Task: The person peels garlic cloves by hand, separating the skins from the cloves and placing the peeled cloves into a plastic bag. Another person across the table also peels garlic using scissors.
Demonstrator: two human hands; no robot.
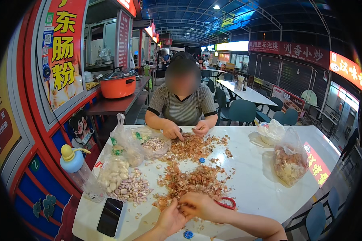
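Observation:
My left hand (pixel 170 217) is held palm up over the near edge of a heap of dry garlic skins (pixel 196 177). Over it bends my right hand (pixel 202 207), its fingertips meeting the left fingers; anything pinched between them is too hidden to make out. Red-handled scissors (pixel 231 203) show partly beside my right hand, and I cannot tell whether the hand touches them. To the left lies a pile of loose garlic cloves (pixel 132 188) with pinkish skins. A clear bag of pale cloves (pixel 113 171) leans behind that pile. A blue bottle cap (pixel 188 234) lies close to my hands.
Across the white table (pixel 244 186) a person (pixel 181 105) handles garlic over a second skin heap (pixel 190 147). A smartphone (pixel 110 217) and a plastic bottle (pixel 81 177) stand left. Right are a bag of skins (pixel 290 164) and a white bag (pixel 271 132).

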